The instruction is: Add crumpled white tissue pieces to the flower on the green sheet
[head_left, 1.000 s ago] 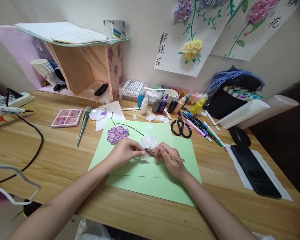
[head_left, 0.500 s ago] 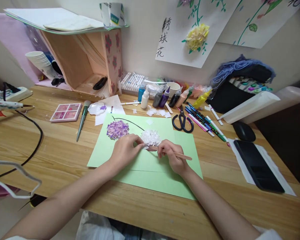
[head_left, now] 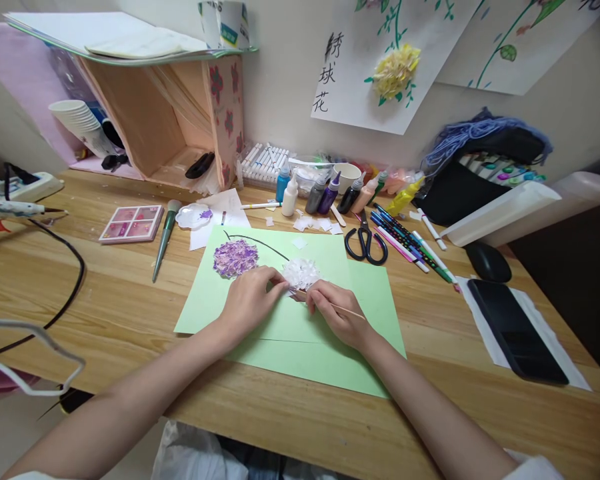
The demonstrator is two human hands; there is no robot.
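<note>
My right hand (head_left: 336, 308) is closed around a thin wooden craft stick (head_left: 349, 311), whose tip reaches the lower edge of a white paper flower (head_left: 301, 273). At that same edge my left hand (head_left: 254, 293) pinches what looks like a small white paper piece (head_left: 291, 291), partly hidden by the fingers. Both hands rest over green paper sheets (head_left: 310, 363). A purple and pink paper flower (head_left: 235, 259) lies left of the white one, and a dark curved stem line (head_left: 260, 241) runs above them.
Black scissors (head_left: 365, 243), several pens (head_left: 405, 233) and paint bottles (head_left: 328, 195) lie beyond the sheets. Left are a brush (head_left: 166, 240), a pink palette (head_left: 132, 224) and a glue gun (head_left: 10, 212). A phone (head_left: 515, 330) and mouse (head_left: 488, 263) sit at the right.
My right hand has shifted slightly left and turned the craft stick, which now shows its narrow edge. My left hand has stayed almost still.
</note>
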